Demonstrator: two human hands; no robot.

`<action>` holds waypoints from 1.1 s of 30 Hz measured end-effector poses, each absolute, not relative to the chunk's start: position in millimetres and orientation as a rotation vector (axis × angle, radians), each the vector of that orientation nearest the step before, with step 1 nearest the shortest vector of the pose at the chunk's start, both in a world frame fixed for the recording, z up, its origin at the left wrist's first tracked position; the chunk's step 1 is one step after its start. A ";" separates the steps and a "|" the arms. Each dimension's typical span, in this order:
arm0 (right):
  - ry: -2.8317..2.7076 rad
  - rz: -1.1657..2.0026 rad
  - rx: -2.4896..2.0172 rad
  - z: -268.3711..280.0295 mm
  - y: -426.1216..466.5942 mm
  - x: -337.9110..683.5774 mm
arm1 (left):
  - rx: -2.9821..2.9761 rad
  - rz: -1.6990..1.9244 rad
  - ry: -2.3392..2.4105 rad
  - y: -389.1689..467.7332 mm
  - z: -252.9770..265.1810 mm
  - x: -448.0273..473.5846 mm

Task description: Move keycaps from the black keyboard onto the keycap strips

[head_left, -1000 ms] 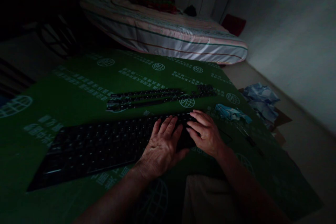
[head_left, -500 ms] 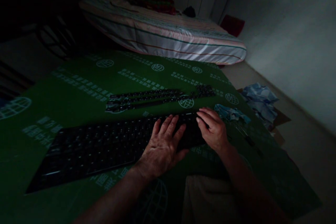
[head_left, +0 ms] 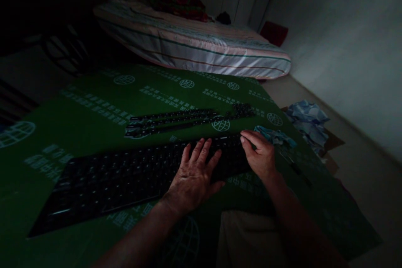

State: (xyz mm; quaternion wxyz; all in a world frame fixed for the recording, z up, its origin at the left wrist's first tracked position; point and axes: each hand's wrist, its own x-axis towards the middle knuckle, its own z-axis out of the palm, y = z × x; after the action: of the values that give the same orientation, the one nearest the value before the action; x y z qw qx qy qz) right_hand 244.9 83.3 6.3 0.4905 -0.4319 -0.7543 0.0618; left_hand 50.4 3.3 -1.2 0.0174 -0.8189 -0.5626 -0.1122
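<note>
A black keyboard (head_left: 113, 176) lies slantwise across the green table (head_left: 94, 100). My left hand (head_left: 194, 173) rests flat on its right half, fingers spread, holding nothing. At the keyboard's far right corner is my right hand (head_left: 259, 153), closed, with thumb and forefinger pressed together. Whatever sits between those fingertips is too small and dark to make out. Beyond the keyboard, black keycaps (head_left: 169, 119) are laid out in rows, with a looser cluster of keycaps (head_left: 243, 110) at their right end.
A crumpled blue cloth (head_left: 274, 135) lies right of the keyboard, near a thin dark-handled tool (head_left: 297, 169). Crumpled bluish material (head_left: 307, 119) sits beyond the table's right edge. A bed (head_left: 201, 48) stands behind the table, and a pale wall (head_left: 348, 46) rises on the right.
My right hand has shifted slightly right along the keyboard's far edge, and its fingers have drawn closer together. My left hand stays in place. The view has tilted slightly.
</note>
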 end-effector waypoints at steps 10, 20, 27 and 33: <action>-1.770 0.181 -1.036 5.1 86.9 246.6 | -2.508 -0.373 -1.708 2.2 -7.8 47.9; -1.762 0.264 -1.045 2.3 86.1 243.5 | -2.478 -0.415 -1.704 3.0 -9.9 47.4; -1.778 0.310 -1.077 17.9 82.8 243.7 | -2.504 -0.406 -1.737 2.5 -7.9 46.3; -1.888 0.297 -1.132 45.5 96.3 250.0 | -2.478 -0.422 -1.703 2.2 -7.3 45.6</action>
State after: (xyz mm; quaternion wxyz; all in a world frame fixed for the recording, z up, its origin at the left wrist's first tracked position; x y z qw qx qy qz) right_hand 250.0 96.3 45.5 0.4442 -0.4566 -0.7615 0.1200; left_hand 45.6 2.2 -7.3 0.0525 -0.8150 -0.5601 -0.1388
